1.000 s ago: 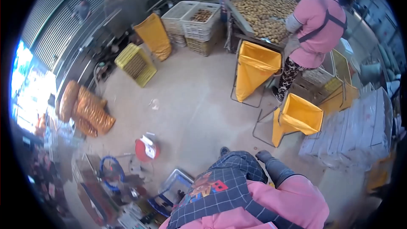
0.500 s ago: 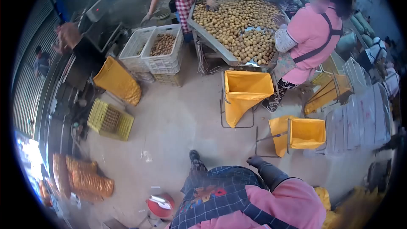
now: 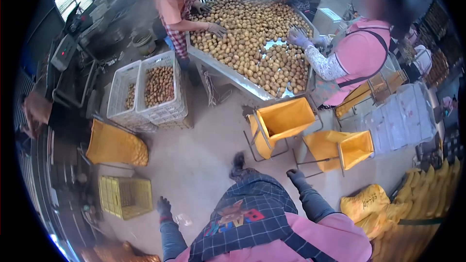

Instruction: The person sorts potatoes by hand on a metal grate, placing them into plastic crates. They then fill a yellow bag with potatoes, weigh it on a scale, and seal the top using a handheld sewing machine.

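Standing ahead of the hands, two yellow bags (image 3: 287, 115) are framed in metal, the nearer (image 3: 323, 151) stretched sideways and approached more closely by the right hand (image 3: 296, 176), whose finger spread cannot be told. One yellow crate (image 3: 111, 196) is set beside the left hand (image 3: 164, 207), held empty, fingers loosely apart.
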Tool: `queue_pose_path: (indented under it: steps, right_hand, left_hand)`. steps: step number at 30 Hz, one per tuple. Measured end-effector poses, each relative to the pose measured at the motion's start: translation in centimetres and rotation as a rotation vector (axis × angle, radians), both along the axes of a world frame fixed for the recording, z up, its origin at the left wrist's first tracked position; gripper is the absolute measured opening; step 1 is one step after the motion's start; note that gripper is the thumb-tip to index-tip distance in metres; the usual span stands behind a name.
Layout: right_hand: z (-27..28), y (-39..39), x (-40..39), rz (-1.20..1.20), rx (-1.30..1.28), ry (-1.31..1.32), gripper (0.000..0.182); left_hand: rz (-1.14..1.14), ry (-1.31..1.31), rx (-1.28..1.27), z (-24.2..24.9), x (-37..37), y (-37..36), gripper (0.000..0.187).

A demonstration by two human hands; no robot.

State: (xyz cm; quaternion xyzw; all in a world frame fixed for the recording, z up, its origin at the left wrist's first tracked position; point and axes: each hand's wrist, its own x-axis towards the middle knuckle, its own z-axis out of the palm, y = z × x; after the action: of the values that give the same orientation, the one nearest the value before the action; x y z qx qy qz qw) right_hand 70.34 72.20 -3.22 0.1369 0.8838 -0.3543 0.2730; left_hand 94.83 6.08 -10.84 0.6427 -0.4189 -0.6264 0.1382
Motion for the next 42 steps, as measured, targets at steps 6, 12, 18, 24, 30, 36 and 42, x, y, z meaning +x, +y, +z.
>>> queue_pose_path:
  steps: [6,12,18,24,30,36,42]
  right_hand:
    - [7.2,-9.7,-20.9,-0.364,-0.018,0.656,0.032]
    - [5.3,-21.5,-43.5,-0.238,-0.003,0.765,0.043]
    - [3.1,-18.9,-51.0,0.103,0.640,0.695,0.042]
    - [3.9,-25.7,-52.3,-0.112,0.586,0.819,0.040]
    - [7.2,-27.9,-51.6,-0.166,0.404,0.431,0.055]
    - [11.1,-38.4,-55.9,0.048,0.182,0.444,0.051]
    - [8.2,-35.3,-53.4,0.165,0.544,0.478,0.049]
  left_hand:
    - [-0.275,0.152,0.035,0.4,-16.5,-1.1,0.039]
    - [-1.022,-0.267,-0.131,-4.9,-18.1,0.6,0.028]
    - [-1.584,-0.341,-0.853,-3.0,-28.8,-11.1,0.026]
    - [-0.948,0.027,-0.614,4.6,-56.7,-14.3,0.038]
    - [-1.264,0.434,-0.984,14.3,-85.5,-8.4,0.058]
    - [-1.547,0.561,-1.321,15.2,-96.2,-3.0,0.062]
    - [-1.811,0.341,-1.562,14.4,-95.8,-1.9,0.057]
